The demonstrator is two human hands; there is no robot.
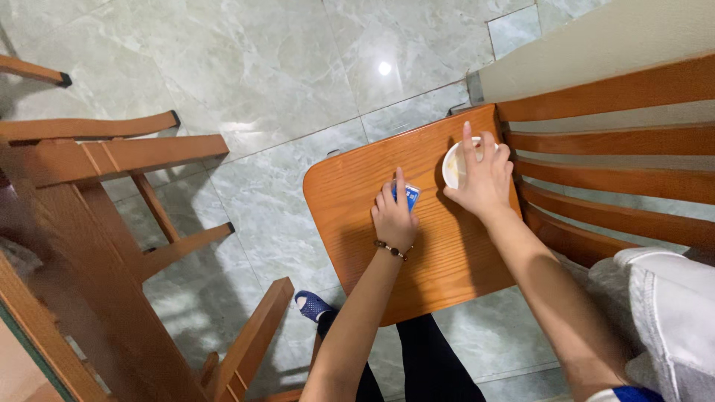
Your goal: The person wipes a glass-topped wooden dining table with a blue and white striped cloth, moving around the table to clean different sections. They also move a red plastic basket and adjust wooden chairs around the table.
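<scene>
A white cup [454,165] sat near the back edge of a wooden chair seat [357,186], just in front of the slatted backrest [611,141]. The right hand [482,179] lay over it, fingers spread and curled round the rim, covering most of the cup; it looked like a loose top grip, not a tight clamp. Beside it, nearer the middle of the seat, a small blue packet [409,196] lay flat under the left hand [393,214], whose fingers were nearly straight and pressed down on it; whether they pinched it could not be told. A beaded bracelet [392,250] circled that wrist.

To do this well, I judged the right hand should steady the cup from the sides, not from above, since a light cup tips easily on smooth wood, and the left should keep the packet pinned flat so it would not slide.

Further out stood another wooden chair [112,223] on the pale tiled floor [261,67], a blue shoe [311,304] below the seat, and grey cloth [663,298] at right.
</scene>
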